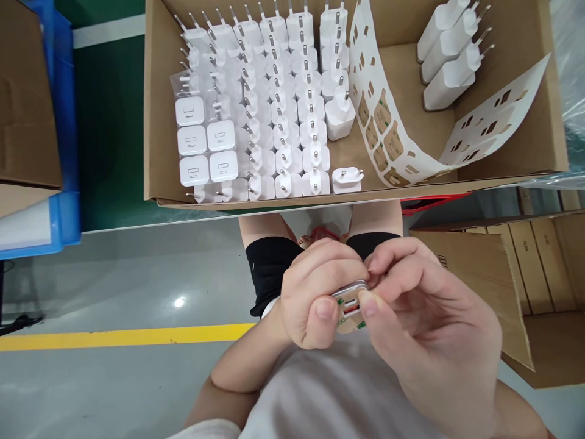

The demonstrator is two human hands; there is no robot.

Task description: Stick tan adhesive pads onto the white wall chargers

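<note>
My left hand is closed around a white charger plug, whose port face points up at me. My right hand pinches the same charger from the right, thumb and forefinger pressing a small sticker onto its face. Both hands are held close to my chest, below the front wall of a cardboard box. Inside the box, rows of white charger plugs stand packed at the left. A curled sticker backing sheet with empty cut-outs lies across the box's middle.
Three more white chargers lean in the box's far right corner. A blue bin with cardboard sits at the left. Another open carton stands at the right on the floor, which has a yellow line.
</note>
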